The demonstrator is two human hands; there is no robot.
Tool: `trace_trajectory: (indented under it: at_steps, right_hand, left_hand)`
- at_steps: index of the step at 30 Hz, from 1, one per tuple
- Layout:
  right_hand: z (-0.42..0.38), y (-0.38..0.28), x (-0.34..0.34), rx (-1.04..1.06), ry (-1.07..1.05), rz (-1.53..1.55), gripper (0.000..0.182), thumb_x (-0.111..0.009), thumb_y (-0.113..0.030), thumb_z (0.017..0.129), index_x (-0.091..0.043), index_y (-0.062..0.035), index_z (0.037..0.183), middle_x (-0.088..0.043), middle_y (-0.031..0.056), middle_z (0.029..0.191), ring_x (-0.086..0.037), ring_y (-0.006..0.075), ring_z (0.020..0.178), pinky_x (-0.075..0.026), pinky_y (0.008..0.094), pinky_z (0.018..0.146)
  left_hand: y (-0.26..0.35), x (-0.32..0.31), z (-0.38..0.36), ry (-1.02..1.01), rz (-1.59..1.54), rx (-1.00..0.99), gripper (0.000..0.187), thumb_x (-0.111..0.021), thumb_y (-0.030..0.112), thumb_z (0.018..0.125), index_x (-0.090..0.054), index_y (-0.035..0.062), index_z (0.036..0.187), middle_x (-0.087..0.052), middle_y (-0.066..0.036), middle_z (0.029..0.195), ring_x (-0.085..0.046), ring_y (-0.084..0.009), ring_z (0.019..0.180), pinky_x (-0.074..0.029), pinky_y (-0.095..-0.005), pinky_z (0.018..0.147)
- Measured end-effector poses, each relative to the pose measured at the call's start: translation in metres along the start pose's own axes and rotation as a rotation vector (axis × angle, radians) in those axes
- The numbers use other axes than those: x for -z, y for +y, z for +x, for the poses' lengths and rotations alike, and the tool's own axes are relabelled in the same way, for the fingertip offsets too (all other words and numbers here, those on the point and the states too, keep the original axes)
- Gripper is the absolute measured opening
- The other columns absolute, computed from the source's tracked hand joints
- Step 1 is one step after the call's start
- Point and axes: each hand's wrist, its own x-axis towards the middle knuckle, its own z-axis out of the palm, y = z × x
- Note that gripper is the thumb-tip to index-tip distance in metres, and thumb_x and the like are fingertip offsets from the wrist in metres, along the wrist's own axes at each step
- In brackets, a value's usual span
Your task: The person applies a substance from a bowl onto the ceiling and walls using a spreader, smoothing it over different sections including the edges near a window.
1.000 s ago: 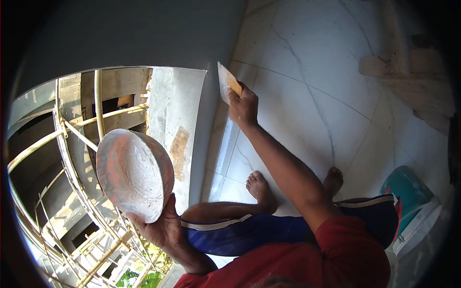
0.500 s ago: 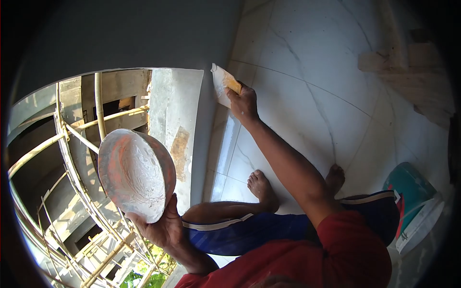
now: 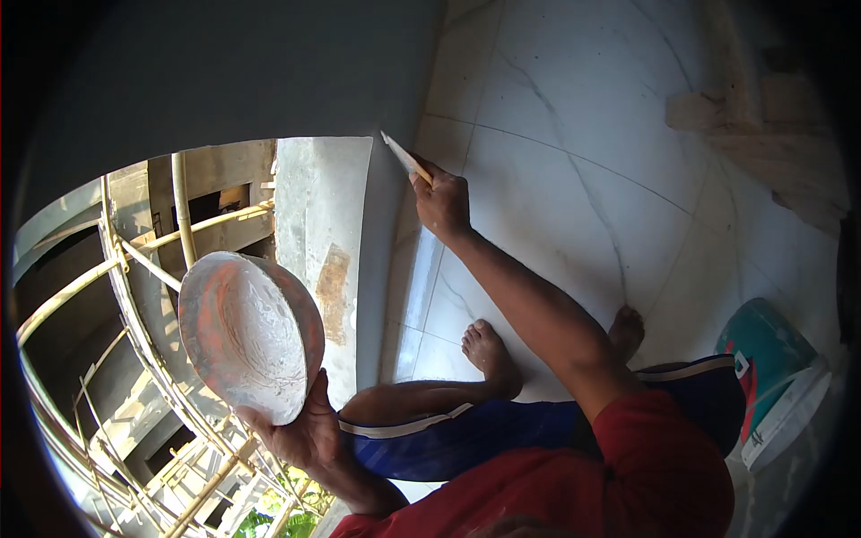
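Note:
My left hand (image 3: 305,435) grips a round bowl (image 3: 314,314) by its lower rim, tilted so that its inside faces me. White putty (image 3: 265,336) coats the inside of the bowl, with reddish patches showing through. In my right hand (image 3: 441,202) is a putty knife (image 3: 404,154), held by its yellowish handle and turned nearly edge-on. White stuff shows on the blade. The blade's tip is at the corner of the grey wall (image 3: 269,72), beside the window opening; whether it touches cannot be made out.
Bamboo scaffolding (image 3: 134,309) stands outside the opening on the left. White marble-look tiles (image 3: 556,206) cover the floor under my bare feet. A green bucket (image 3: 762,345) lies tipped at the right, and a wooden structure (image 3: 744,117) stands at the upper right.
My right hand has moved slightly left and down, and the putty knife has turned from showing its broad face to nearly edge-on. The bowl has dropped slightly in view.

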Motion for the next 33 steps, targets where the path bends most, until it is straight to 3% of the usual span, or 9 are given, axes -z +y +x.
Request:
trace_trajectory:
  at_steps: [3,6,10,13,18,25,29,30,33]
  right_hand:
    - [0.033,-0.003,0.0,-0.029,0.122,0.097,0.031,-0.057,-0.017,0.093,-0.066,-0.0034,0.12,-0.072,0.0188,0.101,-0.069,0.0326,0.091,-0.054,0.0356,0.082]
    - [0.037,-0.011,-0.006,0.04,0.047,-0.05,0.031,-0.059,-0.019,0.093,-0.066,-0.003,0.118,-0.072,0.0177,0.099,-0.069,0.0333,0.092,-0.053,0.0372,0.083]
    - [0.001,-0.007,0.004,-0.043,-0.108,0.082,0.03,-0.06,-0.017,0.091,-0.067,-0.0028,0.116,-0.072,0.0172,0.099,-0.07,0.0307,0.092,-0.053,0.0363,0.083]
    - [0.008,0.01,0.009,-0.051,-0.061,0.059,0.03,-0.06,-0.017,0.091,-0.066,-0.0017,0.116,-0.072,0.0176,0.101,-0.07,0.0294,0.094,-0.053,0.0359,0.084]
    - [0.038,0.007,-0.009,-0.05,0.129,-0.024,0.037,-0.058,-0.013,0.091,-0.061,-0.0022,0.125,-0.07,0.0203,0.105,-0.069,0.034,0.094,-0.054,0.0376,0.084]
    - [0.001,-0.005,-0.041,0.069,-0.01,-0.152,0.055,-0.061,-0.007,0.088,-0.049,-0.0137,0.141,-0.069,0.0213,0.101,-0.067,0.0397,0.089,-0.055,0.043,0.082]
    - [0.008,0.003,-0.001,-0.097,-0.064,-0.069,0.036,-0.058,-0.015,0.092,-0.061,-0.0068,0.127,-0.07,0.0207,0.103,-0.068,0.0365,0.092,-0.054,0.0404,0.083]
    - [0.019,0.002,0.001,-0.096,0.044,-0.029,0.031,-0.057,-0.018,0.093,-0.066,-0.0054,0.12,-0.07,0.0207,0.101,-0.069,0.0358,0.092,-0.054,0.0395,0.083]
    - [0.058,-0.001,0.002,-0.075,0.095,-0.051,0.031,-0.057,-0.018,0.093,-0.066,-0.0065,0.121,-0.071,0.0209,0.1,-0.068,0.0369,0.092,-0.053,0.0398,0.082]
  left_hand:
    - [0.002,0.007,-0.002,-0.102,0.012,0.02,0.07,-0.047,0.045,0.101,-0.02,0.0053,0.153,-0.031,-0.028,0.151,-0.04,-0.0477,0.133,-0.04,-0.0657,0.106]
    - [0.001,0.005,-0.003,-0.097,-0.03,0.03,0.071,-0.049,0.043,0.1,-0.02,0.0056,0.153,-0.031,-0.028,0.151,-0.042,-0.0472,0.132,-0.04,-0.0655,0.106]
    - [0.002,0.008,-0.001,-0.115,-0.008,0.025,0.072,-0.05,0.044,0.1,-0.02,0.0062,0.153,-0.03,-0.028,0.151,-0.041,-0.0472,0.133,-0.04,-0.0656,0.106]
    - [0.001,0.004,0.0,0.041,-0.035,0.005,0.069,-0.044,0.046,0.102,-0.015,0.0126,0.155,-0.029,-0.025,0.153,-0.044,-0.0509,0.13,-0.044,-0.0712,0.097]
    - [0.003,0.008,-0.003,-0.121,-0.023,0.053,0.072,-0.049,0.044,0.1,-0.019,0.0067,0.154,-0.029,-0.028,0.152,-0.04,-0.0481,0.134,-0.039,-0.0661,0.106]
    - [0.002,0.004,-0.005,0.023,-0.021,-0.002,0.07,-0.047,0.045,0.101,-0.017,0.0123,0.154,-0.03,-0.025,0.153,-0.045,-0.0497,0.129,-0.046,-0.07,0.097]
    - [-0.001,0.0,0.0,0.002,0.003,0.002,0.07,-0.047,0.045,0.101,-0.017,0.0119,0.154,-0.031,-0.026,0.152,-0.045,-0.0495,0.129,-0.047,-0.069,0.096]
    - [-0.002,-0.001,-0.001,-0.012,-0.005,0.008,0.07,-0.047,0.045,0.101,-0.017,0.0116,0.154,-0.031,-0.026,0.152,-0.045,-0.0496,0.129,-0.048,-0.0688,0.096]
    - [0.0,-0.001,-0.003,-0.02,0.014,0.015,0.071,-0.047,0.045,0.101,-0.016,0.0107,0.154,-0.032,-0.026,0.151,-0.045,-0.0496,0.129,-0.047,-0.0691,0.096]
